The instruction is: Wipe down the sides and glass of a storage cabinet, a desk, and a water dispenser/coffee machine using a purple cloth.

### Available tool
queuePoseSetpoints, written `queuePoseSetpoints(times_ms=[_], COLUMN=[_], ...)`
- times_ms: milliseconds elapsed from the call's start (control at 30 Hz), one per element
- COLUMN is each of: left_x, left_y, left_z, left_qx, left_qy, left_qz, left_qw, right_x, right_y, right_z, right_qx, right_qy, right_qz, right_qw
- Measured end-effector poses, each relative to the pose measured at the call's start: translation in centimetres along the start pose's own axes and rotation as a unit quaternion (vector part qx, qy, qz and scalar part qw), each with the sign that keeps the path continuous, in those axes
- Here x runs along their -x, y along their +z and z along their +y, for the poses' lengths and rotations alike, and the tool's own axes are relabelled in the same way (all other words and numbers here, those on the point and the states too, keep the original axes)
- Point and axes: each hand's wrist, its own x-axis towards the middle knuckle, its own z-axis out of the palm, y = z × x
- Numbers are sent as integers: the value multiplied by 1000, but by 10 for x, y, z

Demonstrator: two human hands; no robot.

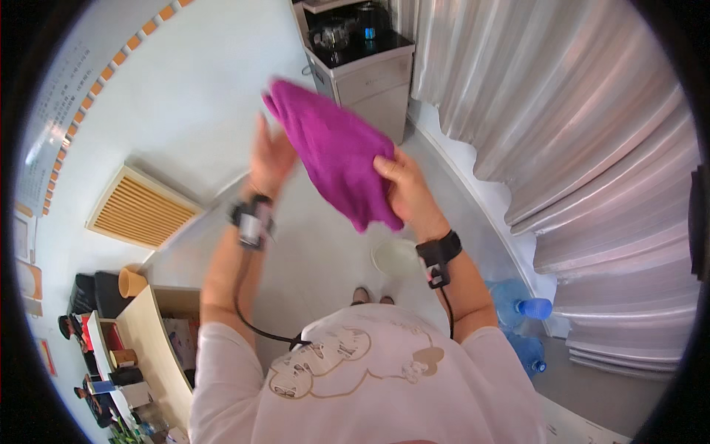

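Note:
A folded purple cloth [333, 147] hangs in the air in front of me. My right hand [409, 186] grips its right edge, the thumb on top and the fingers hidden underneath. My left hand [272, 155] is raised at the cloth's left side with thumb and fingers apart. It is blurred, and its fingertips pass behind the cloth's edge, so I cannot tell whether they touch it. Below the cloth, a pale round basin [395, 258] stands on the floor, in front of my shoes [360, 295].
Ahead is a tea cabinet [371, 94] with a glass kettle [334, 38] on top. Silvery curtains [499, 100] line the right side, with blue water bottles [507, 302] nearby. To the left are a slatted wall vent [145, 206], a flowerpot [132, 282] and a wooden shelf unit [150, 338].

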Motion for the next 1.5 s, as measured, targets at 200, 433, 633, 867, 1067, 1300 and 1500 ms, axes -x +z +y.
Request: queuePoseSetpoints(times_ms=[200, 433, 633, 867, 1067, 1300, 1500], left_x=[55, 27, 4, -51, -91, -112, -174], left_y=[-65, -140, -70, -140, -188, -205, -231], left_z=[-131, -104, -12, -4, 10, 51, 73], left_qx=[259, -77, -258, -374, -501, -661, -744], left_qy=[-291, -137, -94, -136, -98, -81, 192], left_qz=[-71, 24, 68, 178, 66, -127, -258], left_qw=[918, 987, 959, 900, 857, 735, 586], right_x=[28, 10, -31, -89, -152, -203, -236], right_y=[-113, -118, -72, -69, -69, -42, -60], right_z=[68, 46, 20, 53, 80, 84, 89], right_qx=[261, 478, 215, 324, 609, 792, 675], right_qy=[50, -100, -36, -110, -190, -259, -193], right_qz=[181, 198, 178, 198, 197, 133, 165], right_qw=[947, 850, 960, 919, 744, 537, 693])
